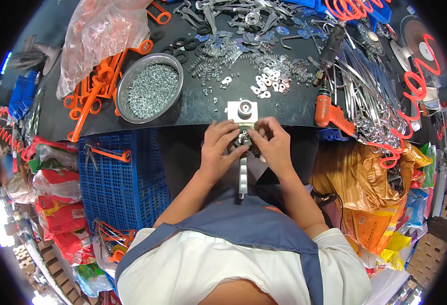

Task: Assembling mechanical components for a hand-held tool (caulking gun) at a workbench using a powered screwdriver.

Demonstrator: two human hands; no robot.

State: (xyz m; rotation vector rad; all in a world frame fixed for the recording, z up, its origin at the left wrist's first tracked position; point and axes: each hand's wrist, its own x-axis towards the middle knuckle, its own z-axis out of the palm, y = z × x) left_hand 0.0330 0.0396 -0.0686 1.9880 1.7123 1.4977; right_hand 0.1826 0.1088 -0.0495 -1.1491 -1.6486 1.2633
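At the bench's front edge, both hands are closed around a small metal assembly [243,137] with a long silver handle [243,175] that points back toward me. My left hand [217,151] pinches it from the left, thumb reaching under. From the other side my right hand [273,146] grips it with bent fingers. The fingers hide much of the assembly. Just beyond the fingertips sits a silver metal fixture [235,113] with a round centre. Behind it lie pale metal washers with tabs [269,81] and small springs [218,56].
A steel bowl [179,101] of small metal fasteners stands left, beside orange tool frames [99,91]. An orange power screwdriver [330,112] lies right, near metal rods [366,76] and a coiled red hose [411,114]. A blue crate [109,183] and sacks [371,188] flank me.
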